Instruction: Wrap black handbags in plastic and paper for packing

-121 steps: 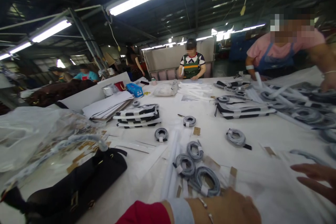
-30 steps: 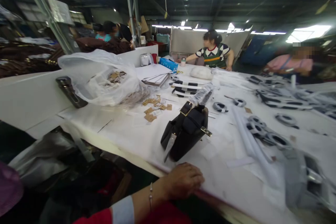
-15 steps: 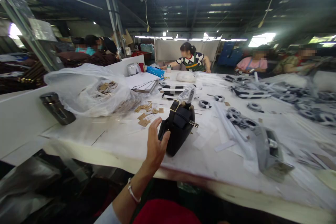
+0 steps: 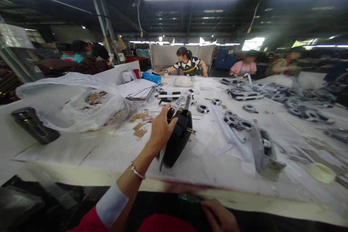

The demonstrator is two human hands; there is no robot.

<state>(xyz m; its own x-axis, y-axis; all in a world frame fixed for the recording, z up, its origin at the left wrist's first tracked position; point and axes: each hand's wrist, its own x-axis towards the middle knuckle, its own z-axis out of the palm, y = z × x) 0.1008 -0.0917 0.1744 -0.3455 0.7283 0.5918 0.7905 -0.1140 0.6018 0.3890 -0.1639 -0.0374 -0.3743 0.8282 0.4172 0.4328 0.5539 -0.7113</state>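
Observation:
A small black handbag [image 4: 178, 145] with gold-coloured metal fittings stands on the white table near its front edge. Its flap hangs over the top, and a gold clasp plate [image 4: 191, 131] sticks out on the right side. Clear plastic wrap [image 4: 187, 100] covers part of its handle. My left hand [image 4: 162, 127] has its fingers and thumb around the buckled strap at the bag's upper left. Low in the picture, below the table edge, my right hand [image 4: 220, 216] shows only in part; its fingertips are dark and blurred.
Left of the bag lie brown paper tags [image 4: 140, 129], a clear plastic bag [image 4: 81, 105] of tags and a dark flask [image 4: 35, 125]. To the right are a grey tape dispenser [image 4: 263, 150] and wrapped straps [image 4: 239, 121]. A co-worker [image 4: 187, 63] leans over the far side.
My left hand has moved up from beside the bag and closed on its strap. My right hand has come into view at the bottom. The whole view has shifted to the right.

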